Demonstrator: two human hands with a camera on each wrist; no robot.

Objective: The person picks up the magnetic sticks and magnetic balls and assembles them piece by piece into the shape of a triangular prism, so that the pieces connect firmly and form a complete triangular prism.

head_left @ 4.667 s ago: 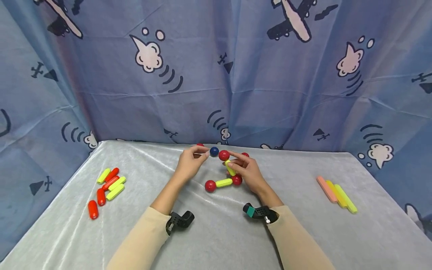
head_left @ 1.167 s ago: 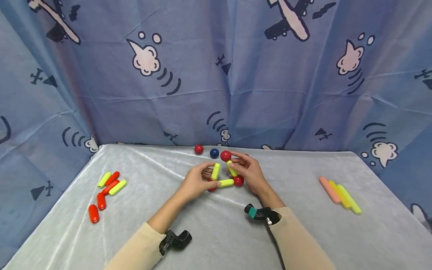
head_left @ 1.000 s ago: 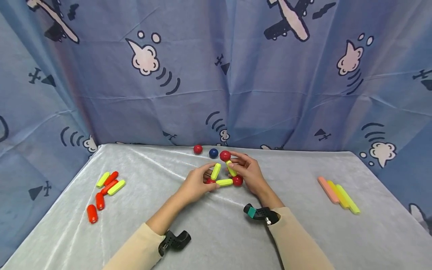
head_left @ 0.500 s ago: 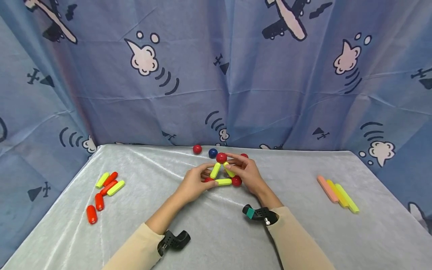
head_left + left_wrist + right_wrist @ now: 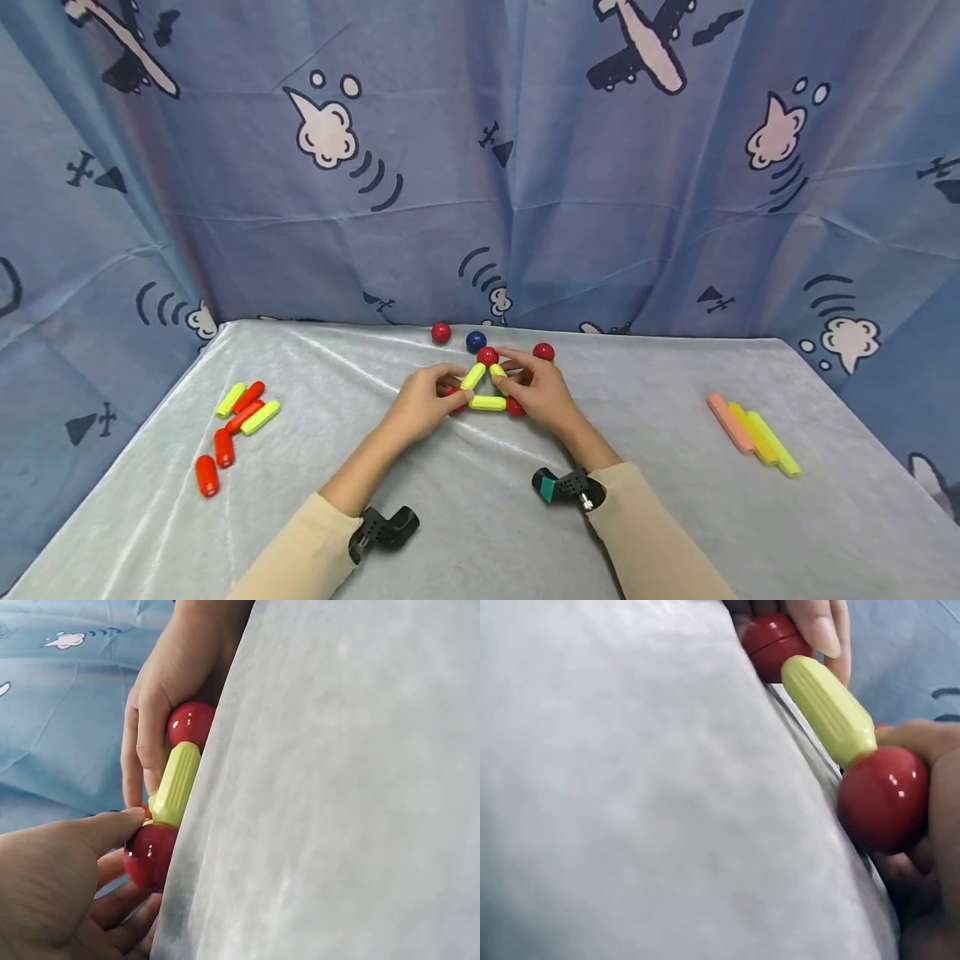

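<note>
In the head view, three yellow-green magnetic rods and three red balls form a triangle on the cloth-covered table. Its top ball (image 5: 487,357) joins the left rod (image 5: 472,377) and the right rod (image 5: 498,377); the bottom rod (image 5: 487,403) lies nearest me. My left hand (image 5: 420,404) grips the left corner, thumb over the joint, partly hiding the left ball (image 5: 150,855). At the other side, my right hand (image 5: 543,393) pinches the right rod between thumb and fingers, beside the right ball (image 5: 885,799). The wrist views show the bottom rod linking both lower balls.
Behind the triangle sit a loose red ball (image 5: 441,332), a blue ball (image 5: 476,341) and another red ball (image 5: 543,352). Several short red and yellow-green rods (image 5: 260,417) lie at left. Three longer rods (image 5: 763,437) lie at right, and a patterned curtain (image 5: 420,167) hangs behind.
A yellow-green rod has left the left pile; my left hand brought it to the left side. The right rod and top ball swung left, closing the triangle, which then shifted slightly left.
</note>
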